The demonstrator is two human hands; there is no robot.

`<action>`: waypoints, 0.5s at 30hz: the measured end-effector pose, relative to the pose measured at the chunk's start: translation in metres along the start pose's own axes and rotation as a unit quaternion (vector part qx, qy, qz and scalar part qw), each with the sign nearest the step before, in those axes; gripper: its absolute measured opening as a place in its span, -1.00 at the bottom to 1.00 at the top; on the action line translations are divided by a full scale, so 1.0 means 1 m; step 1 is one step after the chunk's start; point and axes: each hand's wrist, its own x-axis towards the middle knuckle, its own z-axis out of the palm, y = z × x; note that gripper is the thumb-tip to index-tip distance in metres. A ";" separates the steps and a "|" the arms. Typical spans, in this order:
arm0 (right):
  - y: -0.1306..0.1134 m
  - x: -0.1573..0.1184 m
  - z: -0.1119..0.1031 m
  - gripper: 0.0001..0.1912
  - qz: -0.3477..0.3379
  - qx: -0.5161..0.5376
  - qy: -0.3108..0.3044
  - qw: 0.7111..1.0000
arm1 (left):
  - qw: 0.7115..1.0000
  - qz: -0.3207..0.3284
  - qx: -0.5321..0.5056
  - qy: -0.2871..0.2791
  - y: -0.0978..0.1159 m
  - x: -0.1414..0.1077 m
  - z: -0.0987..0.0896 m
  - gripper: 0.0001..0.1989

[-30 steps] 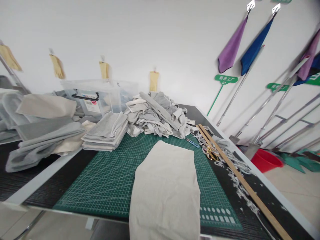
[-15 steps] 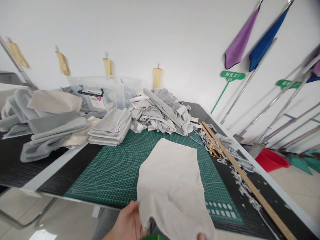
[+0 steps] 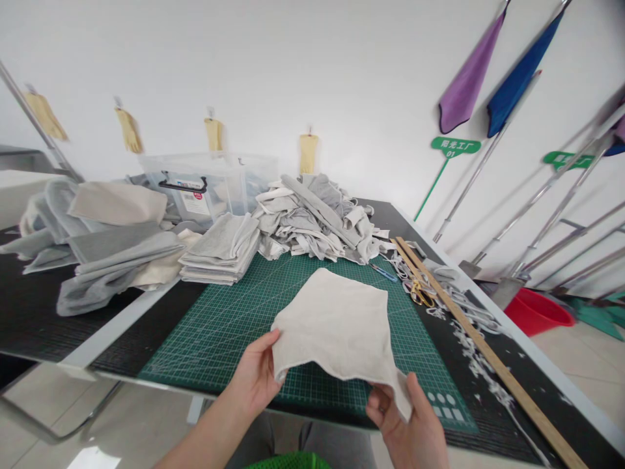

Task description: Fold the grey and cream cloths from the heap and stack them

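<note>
An off-white piece of cloth (image 3: pixel 336 319) lies with its far part on the green cutting mat (image 3: pixel 215 332), while its near edge is lifted and sags between my hands. At the near left corner, my left hand (image 3: pixel 258 374) grips the cloth, thumb on top and fingers underneath. My right hand (image 3: pixel 407 417) pinches the near right corner, where a flap hangs down between thumb and fingers. The fingertips under the cloth are partly hidden. Beyond its far edge rests a neat stack of folded grey cloths (image 3: pixel 222 251), beside a loose heap of grey and white cloth pieces (image 3: pixel 319 218).
Along the right lie a wooden ruler (image 3: pixel 488 352), gold-handled scissors (image 3: pixel 420 293), a blue cutter (image 3: pixel 384 272) and white scraps (image 3: pixel 471 358). More folded cloth (image 3: pixel 117 241) lies left. A clear plastic box (image 3: pixel 219 189) stands behind; a red bucket (image 3: pixel 540 311) is on the floor.
Both hands have moved up and forward with the near edge of the cloth, folding or gathering it shorter. More of my right hand shows. The view has shifted slightly.
</note>
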 end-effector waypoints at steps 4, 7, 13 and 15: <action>-0.007 0.003 0.013 -0.64 0.038 0.005 -0.042 0.998 | 0.999 0.009 -0.030 -0.009 0.013 0.001 0.008 -0.79; -0.008 0.005 0.021 -0.56 0.046 0.004 -0.062 0.997 | 0.999 0.025 -0.035 0.009 0.017 0.007 0.005 -0.82; -0.006 0.008 0.025 -0.55 0.047 0.016 -0.075 0.996 | 0.999 0.034 -0.025 0.012 0.024 0.008 0.004 -0.82; -0.005 0.008 0.021 -0.63 0.043 0.018 -0.063 0.997 | 0.999 0.035 -0.021 0.009 0.025 0.005 0.003 -0.80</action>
